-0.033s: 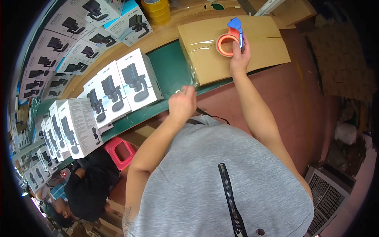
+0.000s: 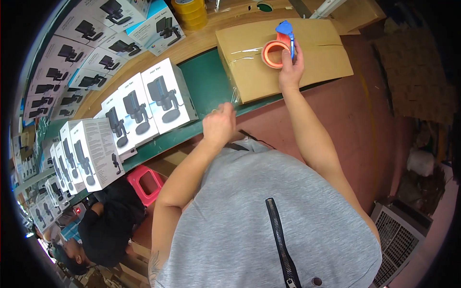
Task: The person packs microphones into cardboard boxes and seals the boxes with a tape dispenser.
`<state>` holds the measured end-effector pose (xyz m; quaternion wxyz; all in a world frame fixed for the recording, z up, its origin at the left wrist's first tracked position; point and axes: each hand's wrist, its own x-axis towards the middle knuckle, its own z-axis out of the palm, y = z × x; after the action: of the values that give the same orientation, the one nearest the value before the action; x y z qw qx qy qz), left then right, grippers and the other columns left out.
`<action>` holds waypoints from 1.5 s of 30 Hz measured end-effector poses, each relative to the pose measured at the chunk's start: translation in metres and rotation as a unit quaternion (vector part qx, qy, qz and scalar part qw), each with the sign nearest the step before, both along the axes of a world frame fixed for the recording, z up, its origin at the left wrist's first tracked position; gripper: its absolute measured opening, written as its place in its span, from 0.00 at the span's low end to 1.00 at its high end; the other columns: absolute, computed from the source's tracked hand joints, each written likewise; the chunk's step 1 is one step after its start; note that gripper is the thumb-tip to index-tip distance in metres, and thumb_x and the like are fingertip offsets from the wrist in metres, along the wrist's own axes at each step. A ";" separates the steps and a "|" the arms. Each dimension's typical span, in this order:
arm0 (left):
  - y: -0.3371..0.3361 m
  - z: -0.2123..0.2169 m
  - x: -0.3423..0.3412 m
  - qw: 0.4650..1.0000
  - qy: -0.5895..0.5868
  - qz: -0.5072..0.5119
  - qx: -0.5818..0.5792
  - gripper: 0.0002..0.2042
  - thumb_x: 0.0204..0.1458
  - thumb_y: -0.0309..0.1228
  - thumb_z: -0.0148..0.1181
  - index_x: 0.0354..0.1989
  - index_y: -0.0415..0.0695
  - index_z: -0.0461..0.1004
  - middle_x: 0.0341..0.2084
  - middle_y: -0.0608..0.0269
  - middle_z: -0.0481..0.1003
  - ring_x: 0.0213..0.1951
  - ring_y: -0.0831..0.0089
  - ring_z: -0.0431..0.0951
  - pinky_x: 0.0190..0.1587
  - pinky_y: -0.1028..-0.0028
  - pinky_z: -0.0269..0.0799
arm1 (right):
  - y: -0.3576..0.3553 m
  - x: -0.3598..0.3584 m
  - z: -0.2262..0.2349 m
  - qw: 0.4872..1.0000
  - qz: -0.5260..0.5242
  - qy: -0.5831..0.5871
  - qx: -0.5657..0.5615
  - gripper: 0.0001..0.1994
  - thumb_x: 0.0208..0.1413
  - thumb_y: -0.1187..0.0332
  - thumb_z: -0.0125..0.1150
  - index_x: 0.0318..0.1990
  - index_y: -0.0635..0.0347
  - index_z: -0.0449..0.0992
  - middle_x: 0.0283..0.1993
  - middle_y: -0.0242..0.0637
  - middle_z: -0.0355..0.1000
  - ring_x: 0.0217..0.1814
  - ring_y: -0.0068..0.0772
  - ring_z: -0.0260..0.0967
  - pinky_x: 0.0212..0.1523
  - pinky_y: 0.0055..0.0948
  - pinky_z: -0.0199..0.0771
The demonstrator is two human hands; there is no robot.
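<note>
Reddish floor (image 2: 384,125), green-topped bench (image 2: 206,81), pink stool (image 2: 144,182), vent grille (image 2: 403,235).

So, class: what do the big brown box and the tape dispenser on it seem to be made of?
Brown box: corrugated cardboard by its look, matte tan, with folded flaps and a glossy clear tape strip over the seam. Tape dispenser in the right hand: probably moulded plastic, smooth blue handle and orange ring.

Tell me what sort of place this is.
Probably a packing line in a warehouse or factory: rows of white product boxes on a green bench, and the right hand running a tape dispenser over a cardboard carton.
</note>
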<state>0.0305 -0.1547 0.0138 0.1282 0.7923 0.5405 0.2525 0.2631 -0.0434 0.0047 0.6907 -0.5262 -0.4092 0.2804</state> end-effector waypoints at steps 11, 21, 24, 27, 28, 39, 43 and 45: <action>0.030 0.040 -0.044 0.998 0.027 0.001 0.053 0.03 0.52 0.30 0.59 0.28 0.46 0.74 0.23 0.57 0.76 0.23 0.56 0.78 0.24 0.61 0.73 | -0.001 0.007 -0.011 1.000 0.000 -0.023 0.003 0.26 0.61 0.71 0.56 0.65 0.67 0.59 0.53 0.39 0.69 0.52 0.26 0.68 0.54 0.25 0.67; 0.005 0.035 0.000 0.994 0.007 -0.041 0.096 0.05 0.50 0.28 0.59 0.24 0.45 0.71 0.18 0.57 0.73 0.19 0.60 0.76 0.21 0.63 0.73 | -0.002 0.005 -0.010 1.000 -0.008 0.007 0.014 0.29 0.55 0.65 0.60 0.63 0.66 0.63 0.58 0.44 0.69 0.58 0.35 0.67 0.59 0.32 0.66; -0.003 0.020 0.013 0.992 0.082 -0.080 0.056 0.07 0.49 0.28 0.57 0.22 0.45 0.68 0.18 0.58 0.73 0.19 0.59 0.77 0.21 0.63 0.74 | 0.000 0.006 -0.010 1.000 -0.020 -0.006 -0.003 0.28 0.56 0.65 0.60 0.63 0.65 0.64 0.58 0.44 0.69 0.58 0.35 0.67 0.59 0.32 0.66; -0.003 0.011 0.029 0.994 0.060 -0.078 0.044 0.07 0.49 0.28 0.56 0.21 0.44 0.68 0.20 0.57 0.73 0.19 0.59 0.78 0.20 0.63 0.75 | 0.000 0.006 -0.010 1.000 -0.016 0.002 -0.006 0.28 0.56 0.65 0.60 0.63 0.65 0.64 0.58 0.44 0.69 0.58 0.35 0.68 0.59 0.32 0.66; -0.004 0.010 0.031 0.995 0.054 -0.079 0.040 0.06 0.53 0.30 0.58 0.25 0.44 0.71 0.19 0.57 0.73 0.20 0.57 0.77 0.22 0.63 0.74 | 0.000 0.005 -0.010 1.000 -0.017 0.001 -0.004 0.28 0.56 0.65 0.60 0.63 0.65 0.64 0.58 0.44 0.69 0.58 0.35 0.68 0.59 0.32 0.66; -0.006 0.000 0.013 0.909 -0.301 0.090 -0.273 0.13 0.60 0.37 0.55 0.44 0.39 0.72 0.17 0.61 0.74 0.18 0.72 0.77 0.21 0.73 0.71 | -0.002 0.006 -0.010 0.999 -0.034 -0.020 -0.016 0.28 0.56 0.65 0.60 0.63 0.67 0.63 0.58 0.43 0.69 0.57 0.33 0.68 0.58 0.30 0.67; -0.003 -0.007 0.009 0.680 -0.519 0.179 -0.486 0.14 0.62 0.41 0.54 0.45 0.43 0.73 0.16 0.73 0.68 0.15 0.82 0.71 0.16 0.81 0.61 | 0.006 0.013 0.002 0.999 -0.015 0.017 -0.036 0.28 0.56 0.64 0.60 0.62 0.67 0.64 0.57 0.43 0.70 0.56 0.32 0.69 0.56 0.31 0.68; -0.005 -0.013 0.006 0.671 -0.544 0.158 -0.478 0.12 0.63 0.40 0.54 0.42 0.44 0.73 0.15 0.73 0.67 0.14 0.82 0.69 0.17 0.82 0.62 | 0.003 0.022 0.017 0.971 -0.024 -0.056 -0.230 0.29 0.55 0.61 0.62 0.61 0.68 0.65 0.57 0.47 0.70 0.54 0.34 0.69 0.54 0.30 0.68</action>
<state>0.0364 -0.1599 0.0009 0.7188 0.2475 0.5393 0.3623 0.2847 -0.0401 0.0222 0.5337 -0.6952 -0.3590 0.3208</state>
